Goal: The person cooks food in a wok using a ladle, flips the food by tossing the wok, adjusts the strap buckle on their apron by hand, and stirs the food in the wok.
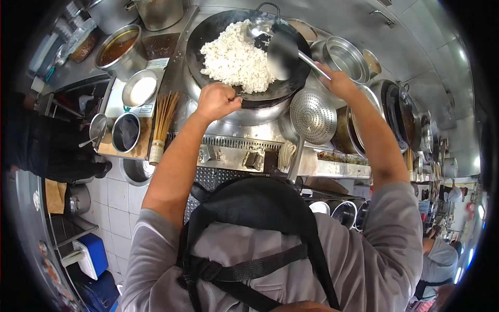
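Note:
White rice (236, 57) lies heaped in a large black wok (200, 39) on the stove. Closed in a fist, my left hand (217, 101) is at the wok's near left rim; what it grips there is hard to make out. My right hand (335, 80) is wrapped round the handle of a metal ladle (314, 65) that reaches over the wok's right side. A blurred dark patch hides part of the ladle and rice. Below the wok's right edge rests a perforated strainer (313, 115).
At left stand a pot of reddish liquid (119, 48), a bowl of white contents (140, 89), a metal cup (126, 132) and a bamboo brush (165, 119). Stacked pans (345, 57) are at right. Dark-clothed legs (62, 140) of another person show at far left.

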`<state>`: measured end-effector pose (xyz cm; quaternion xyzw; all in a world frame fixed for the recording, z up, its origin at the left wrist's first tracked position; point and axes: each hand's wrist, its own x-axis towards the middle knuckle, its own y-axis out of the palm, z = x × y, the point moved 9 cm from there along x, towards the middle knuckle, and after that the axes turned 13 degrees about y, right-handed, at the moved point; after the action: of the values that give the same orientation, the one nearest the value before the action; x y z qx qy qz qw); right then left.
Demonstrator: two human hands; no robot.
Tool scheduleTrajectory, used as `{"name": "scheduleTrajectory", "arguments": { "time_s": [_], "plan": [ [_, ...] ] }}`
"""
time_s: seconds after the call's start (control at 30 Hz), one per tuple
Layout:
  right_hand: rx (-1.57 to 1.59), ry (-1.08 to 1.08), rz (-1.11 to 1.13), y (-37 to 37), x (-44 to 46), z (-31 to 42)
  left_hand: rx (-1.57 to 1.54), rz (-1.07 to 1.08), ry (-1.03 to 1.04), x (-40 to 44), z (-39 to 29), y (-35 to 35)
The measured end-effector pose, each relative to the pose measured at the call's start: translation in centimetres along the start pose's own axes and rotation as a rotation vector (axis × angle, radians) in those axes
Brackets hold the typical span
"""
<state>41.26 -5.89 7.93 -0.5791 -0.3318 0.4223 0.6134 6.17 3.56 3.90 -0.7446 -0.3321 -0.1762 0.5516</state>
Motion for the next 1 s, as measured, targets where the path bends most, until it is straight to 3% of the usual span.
{"name": "scheduleTrajectory", "arguments": {
  "time_s": [0.13, 0.2, 0.33, 0.4, 0.53, 0.63, 0.73, 0.8, 0.87, 1.0],
  "plan": [
    [-0.134, 0.037, 0.025, -3.0, -5.6, -7.2, 0.001, -0.009, -0.01, 0.3, 0.0, -0.2],
    [-0.2, -0.006, -0.017, -4.6, -5.7, -6.1, 0.007, 0.034, -0.046, 0.5, 0.4, -0.3],
    [-0.293, 0.117, 0.019, -2.8, -1.2, -0.9, -0.006, 0.071, -0.074, 0.2, 0.6, 0.3],
    [-0.262, -0.035, -0.024, -1.9, 0.8, 3.7, -0.002, 0.07, -0.082, 0.1, 0.6, 0.3],
    [-0.238, -0.027, -0.034, -3.0, -0.3, 1.8, -0.004, 0.089, -0.094, 0.1, 0.6, 0.2],
    [-0.32, 0.149, 0.092, -4.4, -3.9, -3.5, -0.015, 0.099, -0.115, 0.2, 0.7, 0.3],
    [-0.332, 0.057, 0.035, -4.3, -4.0, -3.0, -0.006, 0.11, -0.132, 0.2, 0.9, 0.5],
    [-0.298, 0.097, 0.058, -3.6, -1.1, 1.6, -0.01, 0.104, -0.121, 0.1, 0.8, 0.5],
    [-0.189, -0.137, -0.109, -2.3, 1.5, 5.8, -0.009, 0.099, -0.113, 0.1, 0.6, 0.3],
    [-0.14, 0.062, 0.045, -0.8, -0.3, 3.3, -0.003, 0.081, -0.071, 0.1, 0.4, 0.4]
  ]
}}
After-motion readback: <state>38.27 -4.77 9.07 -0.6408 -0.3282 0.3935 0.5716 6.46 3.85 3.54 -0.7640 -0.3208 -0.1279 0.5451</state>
